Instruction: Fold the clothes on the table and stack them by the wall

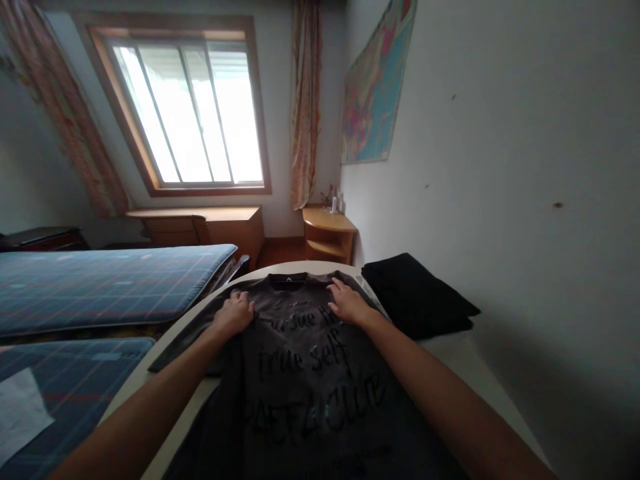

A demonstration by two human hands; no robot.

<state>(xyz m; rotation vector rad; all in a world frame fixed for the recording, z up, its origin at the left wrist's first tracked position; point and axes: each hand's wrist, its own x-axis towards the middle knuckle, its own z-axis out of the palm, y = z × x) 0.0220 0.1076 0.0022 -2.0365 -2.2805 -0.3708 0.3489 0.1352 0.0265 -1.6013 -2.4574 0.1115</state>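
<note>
A dark grey T-shirt (300, 380) with black lettering lies face up on a pale rounded table (193, 333), its collar at the far end. On the shirt's left shoulder area rests my left hand (234, 313), its fingers slightly bent and apart. My right hand (347, 301) lies on the opposite shoulder with the fingers spread over the cloth. Neither hand shows a clear grip on the fabric. My right forearm covers much of the shirt's right side, and the hem runs out of view at the bottom.
Folded black cloth (417, 293) lies on the table's right, near the wall. Plaid mattresses (110, 283) stand to the left, a white sheet (23, 413) on the nearer one. A corner shelf (327, 220) and a wooden desk (235, 223) stand beyond, by the window (193, 113).
</note>
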